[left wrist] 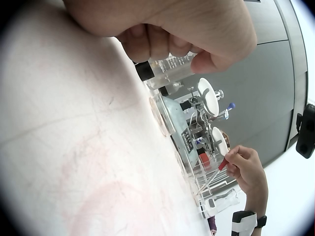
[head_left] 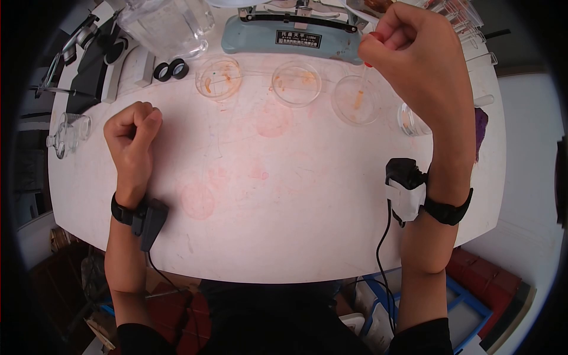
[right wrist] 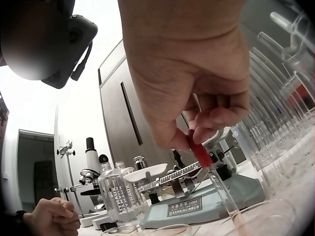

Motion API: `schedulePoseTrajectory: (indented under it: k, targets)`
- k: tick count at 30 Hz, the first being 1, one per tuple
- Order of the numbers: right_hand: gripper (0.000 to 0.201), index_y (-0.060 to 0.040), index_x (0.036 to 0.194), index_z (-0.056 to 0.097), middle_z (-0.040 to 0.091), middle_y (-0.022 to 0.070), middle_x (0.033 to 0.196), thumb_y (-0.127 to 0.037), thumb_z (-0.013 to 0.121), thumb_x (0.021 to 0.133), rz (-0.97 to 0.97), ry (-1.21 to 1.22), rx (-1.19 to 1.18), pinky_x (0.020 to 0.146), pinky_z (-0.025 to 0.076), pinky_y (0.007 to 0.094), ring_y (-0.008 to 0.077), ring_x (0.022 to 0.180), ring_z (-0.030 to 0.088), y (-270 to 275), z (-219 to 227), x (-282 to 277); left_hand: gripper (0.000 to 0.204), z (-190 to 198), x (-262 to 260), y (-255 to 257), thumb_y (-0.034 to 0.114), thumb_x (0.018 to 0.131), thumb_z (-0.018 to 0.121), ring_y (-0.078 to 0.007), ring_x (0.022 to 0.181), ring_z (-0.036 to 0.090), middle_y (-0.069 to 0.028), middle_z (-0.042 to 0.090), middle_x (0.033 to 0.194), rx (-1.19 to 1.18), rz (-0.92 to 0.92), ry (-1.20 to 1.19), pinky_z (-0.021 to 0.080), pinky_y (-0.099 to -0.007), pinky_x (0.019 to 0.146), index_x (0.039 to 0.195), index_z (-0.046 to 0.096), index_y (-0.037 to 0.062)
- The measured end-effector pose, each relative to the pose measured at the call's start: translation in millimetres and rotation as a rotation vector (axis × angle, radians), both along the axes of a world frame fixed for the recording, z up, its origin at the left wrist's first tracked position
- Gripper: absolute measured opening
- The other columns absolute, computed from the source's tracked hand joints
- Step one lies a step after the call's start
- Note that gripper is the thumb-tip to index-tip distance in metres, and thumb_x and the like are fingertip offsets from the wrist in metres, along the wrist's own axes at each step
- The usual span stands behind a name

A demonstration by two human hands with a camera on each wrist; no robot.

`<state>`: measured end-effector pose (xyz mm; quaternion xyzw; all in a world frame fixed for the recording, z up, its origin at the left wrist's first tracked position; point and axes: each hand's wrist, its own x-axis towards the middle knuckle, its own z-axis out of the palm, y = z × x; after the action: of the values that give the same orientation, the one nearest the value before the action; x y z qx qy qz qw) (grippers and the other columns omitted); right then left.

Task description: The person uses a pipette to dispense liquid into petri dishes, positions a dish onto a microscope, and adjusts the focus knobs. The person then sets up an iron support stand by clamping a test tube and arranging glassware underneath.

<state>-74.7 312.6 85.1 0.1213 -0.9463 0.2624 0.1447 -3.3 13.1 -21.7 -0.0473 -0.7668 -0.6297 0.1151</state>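
Well, right grip (head_left: 423,65): pinching the dropper (right wrist: 224,191) by its red bulb (right wrist: 201,154)
Dropper: slanting below that grip, at a dish (head_left: 371,112)
Balance (head_left: 254,38), left of it: "托盘天平 11004"
Left grip (head_left: 133,139): curled in

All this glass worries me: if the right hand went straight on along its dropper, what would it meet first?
The right hand would probably meet the rightmost round dish, where its red-topped dropper points; any gap is unclear.

Downward head and low wrist views share the balance (head_left: 293,44)
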Motion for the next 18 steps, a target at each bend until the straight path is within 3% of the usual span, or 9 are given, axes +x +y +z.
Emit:
schedulePoseTrajectory:
  k: [18]
  targets:
    - [0.017, 0.001, 0.06, 0.053, 0.052, 0.0037, 0.051, -0.001, 0.067, 0.068, -0.005, 0.033, 0.018, 0.048, 0.036, 0.0219, 0.0067, 0.049, 0.047, 0.0, -0.5, 0.7, 0.037, -0.2, 0.0, -0.1, -0.002, 0.087, 0.054, -0.0093, 0.061, 0.022, 0.0034, 0.028, 0.063, 0.002, -0.007, 0.0, 0.02, -0.027, 0.056, 0.063, 0.028, 0.0085]
